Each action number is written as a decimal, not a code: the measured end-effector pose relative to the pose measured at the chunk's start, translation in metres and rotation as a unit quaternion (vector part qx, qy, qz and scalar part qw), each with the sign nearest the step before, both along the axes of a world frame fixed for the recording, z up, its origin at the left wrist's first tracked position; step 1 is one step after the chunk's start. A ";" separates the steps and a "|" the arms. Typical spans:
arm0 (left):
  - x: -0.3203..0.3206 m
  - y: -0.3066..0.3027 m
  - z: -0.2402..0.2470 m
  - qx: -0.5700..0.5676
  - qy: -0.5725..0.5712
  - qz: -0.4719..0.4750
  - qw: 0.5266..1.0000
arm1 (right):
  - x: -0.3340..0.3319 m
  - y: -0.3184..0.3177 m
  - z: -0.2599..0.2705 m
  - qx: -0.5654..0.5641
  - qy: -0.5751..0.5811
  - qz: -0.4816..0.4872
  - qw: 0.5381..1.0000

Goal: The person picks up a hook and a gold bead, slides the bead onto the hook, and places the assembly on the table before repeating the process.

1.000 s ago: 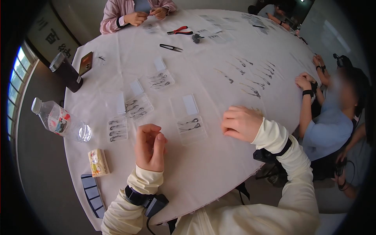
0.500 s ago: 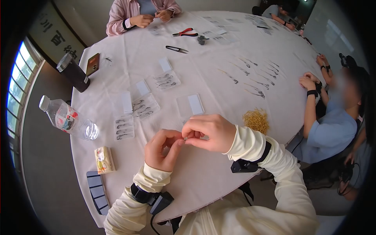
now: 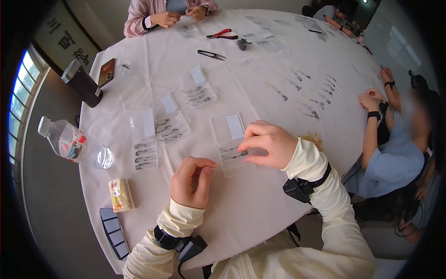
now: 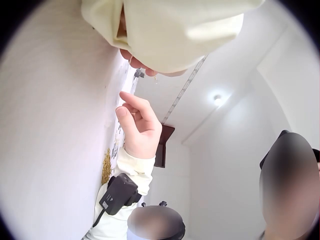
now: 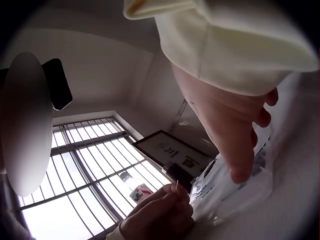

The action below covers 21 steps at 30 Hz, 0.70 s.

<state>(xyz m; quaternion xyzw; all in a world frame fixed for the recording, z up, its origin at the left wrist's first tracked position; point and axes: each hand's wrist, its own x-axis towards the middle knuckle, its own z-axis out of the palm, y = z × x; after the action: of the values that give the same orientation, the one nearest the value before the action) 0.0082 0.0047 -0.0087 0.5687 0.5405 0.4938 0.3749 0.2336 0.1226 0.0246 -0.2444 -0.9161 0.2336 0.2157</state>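
My left hand (image 3: 191, 183) pinches a tiny thin yellowish piece (image 3: 218, 163) between thumb and forefinger. In the right wrist view the tip of this piece stands up from the fingertips. My right hand (image 3: 269, 145) hovers over the near edge of an opened clear plastic box (image 3: 239, 171), its thumb and forefinger apart with nothing between them. Inside the box lie dark slender pieces (image 3: 231, 152), partly covered by the right fingers. A white card (image 3: 235, 126) is in the box's lid. Behind the right wrist shows a pile of thin golden pieces (image 3: 313, 139).
Three more clear boxes (image 3: 146, 160) of dark pieces lie to the left. Dark pieces with yellowish tails (image 3: 306, 100) are spread at right. Snips (image 3: 212, 55), red-handled pliers (image 3: 223, 34), a water bottle (image 3: 74, 144), a tumbler (image 3: 83, 83) and a tissue pack (image 3: 121, 195) also lie about. Other people sit around.
The right hand came from the golden pile to the left hand, then drew back to the right over the box. The left hand now holds the thin yellowish piece alone.
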 end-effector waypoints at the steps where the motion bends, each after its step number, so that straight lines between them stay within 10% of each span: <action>1: 0.000 0.001 -0.002 0.001 -0.022 0.001 1.000 | -0.002 -0.001 0.001 0.015 -0.008 0.004 1.000; 15: -0.001 -0.001 -0.001 -0.009 -0.026 -0.005 1.000 | -0.015 -0.013 -0.011 0.106 -0.027 -0.015 0.994; 21: 0.000 0.000 0.000 -0.005 -0.022 -0.011 1.000 | -0.022 -0.013 -0.012 -0.034 -0.053 -0.059 0.996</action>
<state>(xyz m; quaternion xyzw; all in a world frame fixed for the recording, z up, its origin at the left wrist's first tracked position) 0.0081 0.0043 -0.0087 0.5619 0.5280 0.4993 0.3952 0.2121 0.1094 0.0128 -0.3168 -0.9020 0.2378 0.1718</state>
